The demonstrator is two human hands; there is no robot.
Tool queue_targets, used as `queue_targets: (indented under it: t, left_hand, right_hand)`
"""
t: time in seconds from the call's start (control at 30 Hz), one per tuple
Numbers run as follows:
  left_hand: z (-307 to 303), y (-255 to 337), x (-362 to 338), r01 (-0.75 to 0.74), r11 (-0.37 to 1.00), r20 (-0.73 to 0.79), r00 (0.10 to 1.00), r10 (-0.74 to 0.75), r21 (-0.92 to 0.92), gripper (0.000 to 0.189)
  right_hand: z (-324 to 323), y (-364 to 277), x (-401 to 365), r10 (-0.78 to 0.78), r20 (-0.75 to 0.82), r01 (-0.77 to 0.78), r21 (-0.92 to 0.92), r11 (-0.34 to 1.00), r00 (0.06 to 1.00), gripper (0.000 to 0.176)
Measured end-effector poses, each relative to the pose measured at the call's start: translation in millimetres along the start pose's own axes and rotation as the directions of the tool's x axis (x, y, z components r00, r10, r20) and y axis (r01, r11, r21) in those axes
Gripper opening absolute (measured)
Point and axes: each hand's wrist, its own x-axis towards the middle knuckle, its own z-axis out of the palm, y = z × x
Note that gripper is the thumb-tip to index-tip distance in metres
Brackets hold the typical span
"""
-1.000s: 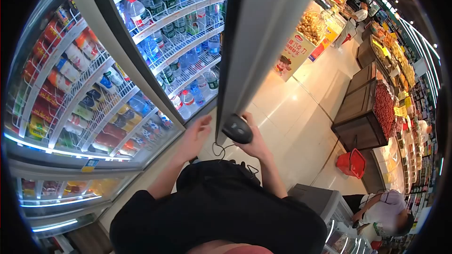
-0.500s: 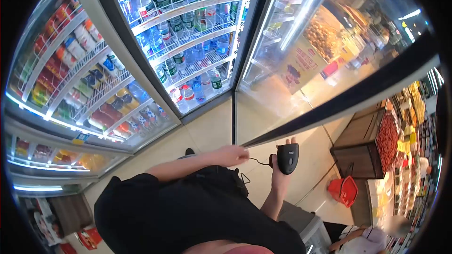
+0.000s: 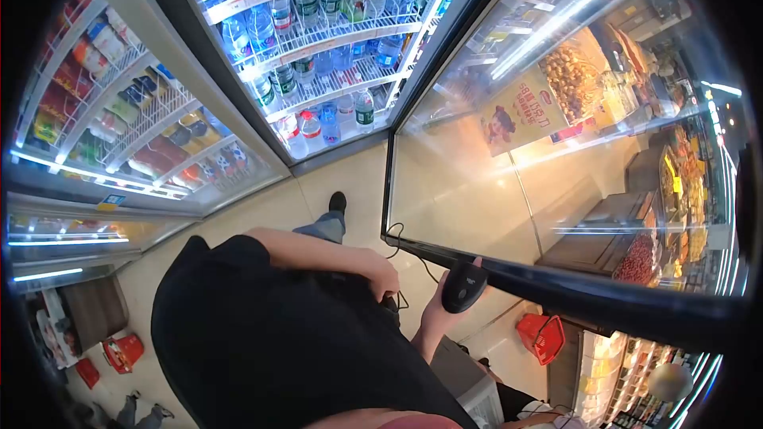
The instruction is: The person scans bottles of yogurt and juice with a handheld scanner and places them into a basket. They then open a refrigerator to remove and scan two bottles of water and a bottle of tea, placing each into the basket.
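Note:
My right hand (image 3: pixel 435 316) holds a black handheld scanner (image 3: pixel 464 287) just below the lower edge of the open glass fridge door (image 3: pixel 524 167). A thin black cable (image 3: pixel 399 242) runs from the scanner toward my waist. My left hand (image 3: pixel 380 274) rests against my black shirt near the waist, fingers curled; I cannot tell whether it holds anything. The open fridge (image 3: pixel 318 48) in front holds shelves of water bottles (image 3: pixel 330 123).
A closed cooler (image 3: pixel 135 135) with canned and bottled drinks stands at left. A red shopping basket (image 3: pixel 542 335) sits on the floor at right, beside wooden produce bins (image 3: pixel 636 258). Red items (image 3: pixel 119 352) lie on the floor at lower left.
The glass door has swung further open to the right. My left hand dropped from the door edge to my waist. My right hand with the scanner moved down and slightly left.

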Motion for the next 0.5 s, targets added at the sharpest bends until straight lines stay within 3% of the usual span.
queue_targets:
  t: [0.1,0.17,0.2,0.23,0.3,0.37,0.4,0.43,0.5]
  left_hand:
    - [-30,-17,16,-0.057,0.995,0.061,0.997,0.052,0.084,0.04]
    - [-52,-29,5,-0.09,0.993,0.014,0.996,0.089,0.074,0.034]
    - [-57,-41,5,-0.107,0.993,-0.018,0.994,0.107,0.049,0.033]
    - [-62,-50,4,-0.127,0.992,-0.049,0.991,0.128,0.025,0.032]
    - [-77,-63,-3,-0.201,0.98,-0.074,0.977,0.201,0.007,0.029]
    - [-90,-77,-12,-0.27,0.963,-0.08,0.96,0.267,-0.022,0.029]
    - [-97,-85,-14,-0.312,0.948,-0.079,0.948,0.307,-0.063,0.029]
    - [-103,-91,-14,-0.355,0.929,-0.08,0.934,0.348,-0.109,0.029]
    - [-115,-101,-12,-0.396,0.909,-0.041,0.918,0.394,-0.126,0.031]
  right_hand:
    - [8,-1,13,-0.014,-0.056,0.01,-0.068,0.998,0.998,0.059]
    - [11,17,23,-0.064,-0.094,0.047,-0.176,0.983,0.993,0.064]
    - [13,28,29,-0.072,-0.155,0.04,-0.201,0.979,0.985,0.05]
    - [15,44,35,-0.094,-0.26,0.024,-0.26,0.965,0.961,0.05]
    - [16,52,45,-0.052,-0.294,-0.078,-0.414,0.907,0.954,0.047]
    - [23,43,59,-0.113,-0.326,-0.059,-0.473,0.879,0.939,0.043]
    - [29,40,61,-0.067,-0.411,-0.136,-0.444,0.885,0.909,0.04]
    - [28,43,69,-0.015,-0.406,-0.107,-0.275,0.956,0.914,0.038]
    - [28,49,75,-0.009,-0.454,-0.195,-0.399,0.896,0.891,0.035]
